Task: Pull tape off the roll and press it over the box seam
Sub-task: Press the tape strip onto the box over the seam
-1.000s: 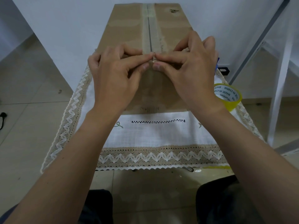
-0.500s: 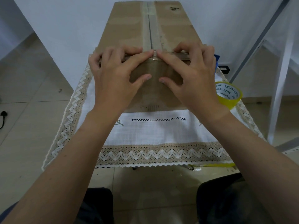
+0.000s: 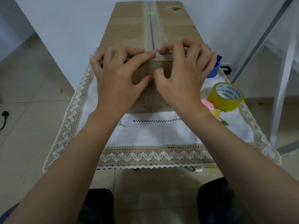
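A long brown cardboard box (image 3: 129,21) lies on the cloth-covered table, its centre seam (image 3: 152,29) running away from me under a strip of clear tape (image 3: 157,29). My left hand (image 3: 119,78) and my right hand (image 3: 181,78) rest side by side on the box's near top edge. Fingers press on the top and thumbs on the front face, where the tape end folds over the edge. Neither hand holds anything. The yellow tape roll (image 3: 226,97) stands on the cloth to the right of the box, apart from my right hand.
A white tablecloth with lace border (image 3: 153,131) covers the small table. A blue object (image 3: 215,67) and a pink item (image 3: 207,104) lie right of the box by the roll. A white frame (image 3: 283,78) stands at right, a wall behind, and a black cable (image 3: 4,113) on the floor at left.
Both hands dropped from pinching the tape end above the seam to pressing flat on the box's near edge. Thumbs now rest on the front face.
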Action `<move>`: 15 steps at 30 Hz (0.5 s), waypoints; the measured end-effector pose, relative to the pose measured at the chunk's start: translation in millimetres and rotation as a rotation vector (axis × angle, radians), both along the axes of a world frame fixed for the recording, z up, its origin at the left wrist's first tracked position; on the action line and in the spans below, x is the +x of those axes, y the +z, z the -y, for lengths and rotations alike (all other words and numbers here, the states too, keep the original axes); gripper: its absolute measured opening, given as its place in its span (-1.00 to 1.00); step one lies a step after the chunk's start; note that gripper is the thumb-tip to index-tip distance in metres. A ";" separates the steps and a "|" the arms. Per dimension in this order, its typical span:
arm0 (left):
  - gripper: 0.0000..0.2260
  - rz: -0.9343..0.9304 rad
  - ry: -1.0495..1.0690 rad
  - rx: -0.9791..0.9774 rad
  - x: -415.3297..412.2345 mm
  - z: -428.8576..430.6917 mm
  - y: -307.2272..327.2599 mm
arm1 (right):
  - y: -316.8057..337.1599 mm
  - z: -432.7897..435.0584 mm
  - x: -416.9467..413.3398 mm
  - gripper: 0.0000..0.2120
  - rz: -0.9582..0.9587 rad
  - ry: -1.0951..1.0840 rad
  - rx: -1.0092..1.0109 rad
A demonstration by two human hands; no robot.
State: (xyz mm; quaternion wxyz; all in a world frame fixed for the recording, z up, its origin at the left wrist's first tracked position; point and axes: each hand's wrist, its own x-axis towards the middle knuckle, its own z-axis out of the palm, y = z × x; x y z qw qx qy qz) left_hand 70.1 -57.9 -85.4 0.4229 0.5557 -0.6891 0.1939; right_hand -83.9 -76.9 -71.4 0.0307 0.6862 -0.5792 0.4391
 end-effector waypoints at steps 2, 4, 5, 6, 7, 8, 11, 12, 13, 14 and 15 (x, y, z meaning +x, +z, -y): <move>-0.62 0.000 0.000 -0.007 -0.2 0.4 -0.5 | -0.5 0.7 0.6 -0.65 -0.004 -0.001 0.003; -0.63 -0.004 0.005 -0.013 -0.4 0.8 -0.2 | -1.2 0.7 0.5 -0.65 -0.008 0.006 -0.002; -0.63 -0.005 0.007 -0.016 -0.4 0.9 0.0 | -1.6 0.6 0.1 -0.65 -0.010 0.008 -0.003; -0.63 -0.003 0.007 -0.019 -0.4 0.9 0.1 | -1.9 0.5 -0.3 -0.64 -0.013 0.011 -0.005; -0.63 -0.001 0.005 -0.019 -0.5 0.9 0.2 | -2.4 0.3 -0.8 -0.63 -0.016 0.016 -0.009; -0.62 0.000 0.001 -0.017 -0.4 0.8 0.3 | -3.1 -0.1 -1.6 -0.62 -0.020 0.022 -0.014; -0.62 0.002 0.001 -0.011 0.0 -0.1 0.7 | -5.1 -1.5 -3.8 -0.60 -0.026 0.036 -0.032; -0.61 0.005 0.002 -0.010 0.1 -0.5 0.7 | -5.6 -2.2 -4.6 -0.59 -0.027 0.041 -0.036; -0.61 0.007 0.000 -0.008 0.2 -0.7 1.0 | -6.1 -2.8 -5.3 -0.58 -0.029 0.046 -0.039; -0.60 0.007 -0.004 -0.005 0.1 -0.9 1.2 | -6.5 -3.5 -6.1 -0.56 -0.032 0.051 -0.041; -0.60 0.005 -0.007 0.000 0.2 -1.2 1.6 | -6.6 -4.4 -7.1 -0.55 -0.038 0.057 -0.040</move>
